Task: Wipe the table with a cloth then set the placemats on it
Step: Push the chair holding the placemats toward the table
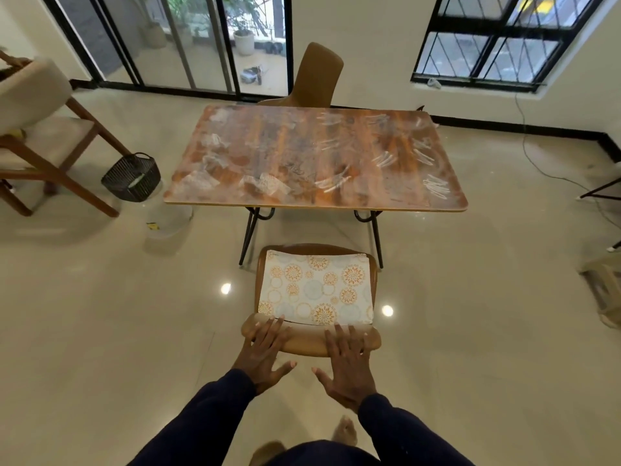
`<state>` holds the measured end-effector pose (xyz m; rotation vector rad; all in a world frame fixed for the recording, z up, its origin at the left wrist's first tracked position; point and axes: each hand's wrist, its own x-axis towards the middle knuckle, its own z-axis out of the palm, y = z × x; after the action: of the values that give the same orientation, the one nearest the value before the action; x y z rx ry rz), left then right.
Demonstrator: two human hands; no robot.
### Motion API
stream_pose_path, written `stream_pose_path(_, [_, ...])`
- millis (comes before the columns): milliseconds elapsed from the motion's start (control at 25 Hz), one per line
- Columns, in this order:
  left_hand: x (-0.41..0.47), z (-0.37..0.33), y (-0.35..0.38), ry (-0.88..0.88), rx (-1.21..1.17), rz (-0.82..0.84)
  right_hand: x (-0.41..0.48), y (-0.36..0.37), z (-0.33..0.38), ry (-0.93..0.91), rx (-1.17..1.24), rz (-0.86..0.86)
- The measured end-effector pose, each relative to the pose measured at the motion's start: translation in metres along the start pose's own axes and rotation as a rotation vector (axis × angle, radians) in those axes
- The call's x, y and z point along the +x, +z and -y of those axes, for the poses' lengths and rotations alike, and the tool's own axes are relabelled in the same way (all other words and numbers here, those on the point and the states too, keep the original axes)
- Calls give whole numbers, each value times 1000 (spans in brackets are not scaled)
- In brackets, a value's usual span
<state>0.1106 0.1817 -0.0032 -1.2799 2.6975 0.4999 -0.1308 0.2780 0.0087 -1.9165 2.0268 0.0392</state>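
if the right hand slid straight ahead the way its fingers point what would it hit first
Most likely the placemat on the chair seat: the right hand rests flat on the chair back, fingers pointing at the mat's near edge. Height difference is unclear.

glossy cream floor, barred window, sliding glass doors

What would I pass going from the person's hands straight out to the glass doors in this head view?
Hands → chair back → placemats → table → far chair → glass doors.
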Motion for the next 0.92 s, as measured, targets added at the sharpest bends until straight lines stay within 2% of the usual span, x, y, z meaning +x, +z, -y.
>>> stream_pose_path(320, [0, -2, -6, 8, -57, 45, 0, -7, 2, 23, -26, 19])
stream_pose_path(520, [0, -16, -21, 78, -190, -71, -4, -18, 14, 65, 24, -25])
stream_pose_path(680, [13, -34, -40, 57, -270, -147, -5, -34, 11, 84, 98, -84])
stream_pose_path(920, [72, -73, -58, 126, -133, -222, 26, -76, -38, 86, 7, -99])
